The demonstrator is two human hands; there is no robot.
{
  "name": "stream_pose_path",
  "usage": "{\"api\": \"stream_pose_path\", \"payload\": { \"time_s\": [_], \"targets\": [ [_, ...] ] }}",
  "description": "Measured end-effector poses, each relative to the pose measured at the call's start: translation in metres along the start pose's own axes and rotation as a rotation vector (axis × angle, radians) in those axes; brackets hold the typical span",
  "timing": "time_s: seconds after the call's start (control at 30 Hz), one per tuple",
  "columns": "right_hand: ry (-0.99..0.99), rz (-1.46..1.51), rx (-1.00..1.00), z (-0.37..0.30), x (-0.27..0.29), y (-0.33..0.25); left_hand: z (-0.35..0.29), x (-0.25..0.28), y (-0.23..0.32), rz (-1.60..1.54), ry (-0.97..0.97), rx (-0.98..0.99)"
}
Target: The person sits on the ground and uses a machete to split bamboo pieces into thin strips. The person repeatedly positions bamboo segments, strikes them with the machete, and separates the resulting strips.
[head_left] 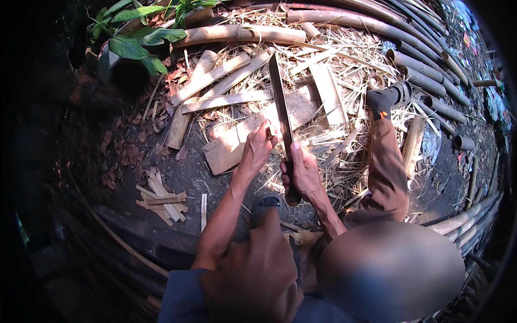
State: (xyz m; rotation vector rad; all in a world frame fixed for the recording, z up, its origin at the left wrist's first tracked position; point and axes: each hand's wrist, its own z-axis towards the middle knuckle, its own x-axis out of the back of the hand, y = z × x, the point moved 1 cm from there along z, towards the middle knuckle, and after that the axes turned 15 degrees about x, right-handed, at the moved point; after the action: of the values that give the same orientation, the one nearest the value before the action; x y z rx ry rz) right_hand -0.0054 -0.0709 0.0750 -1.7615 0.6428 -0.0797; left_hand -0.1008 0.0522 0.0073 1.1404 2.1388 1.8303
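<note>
Head view, right hand: the right hand [303, 173] was closed around the handle of a long knife [281, 110], thumb laid along the grip, blade pointing up and away from the body.
Head view, left hand: the left hand [257, 149] was curled, fingertips pinching a small pale bamboo piece [269, 131] held against the left side of the blade, about halfway along it.
Head view, knife and piece: blade and bamboo piece were touching, both held above the ground in front of the knees, over a flat board [253, 132].
Head view, surroundings: split bamboo slats [215, 81] and pale shavings [344, 124] lay around the board; a small pile of cut sticks [160, 200] lay to the left; whole bamboo poles [425, 81] were stacked at upper right; the person's leg in brown trousers [388, 172] stretched toward them.
Step in hand: it looked like shaving or splitting the small piece on the blade.
Next move: it would call for a steady pinch, fingertips kept clear of the edge, and a short controlled stroke.
</note>
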Motion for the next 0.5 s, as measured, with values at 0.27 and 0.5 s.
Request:
{"api": "stream_pose_path", "payload": {
  "time_s": [0.27,0.5],
  "targets": [
    [0.005,-0.022,-0.029,0.001,-0.001,0.006,-0.004,-0.004,0.001,0.033,0.071,-0.190],
    [0.030,-0.024,-0.083,-0.001,-0.002,-0.001,-0.007,0.000,0.015,0.057,0.043,-0.226]
  ]
}}
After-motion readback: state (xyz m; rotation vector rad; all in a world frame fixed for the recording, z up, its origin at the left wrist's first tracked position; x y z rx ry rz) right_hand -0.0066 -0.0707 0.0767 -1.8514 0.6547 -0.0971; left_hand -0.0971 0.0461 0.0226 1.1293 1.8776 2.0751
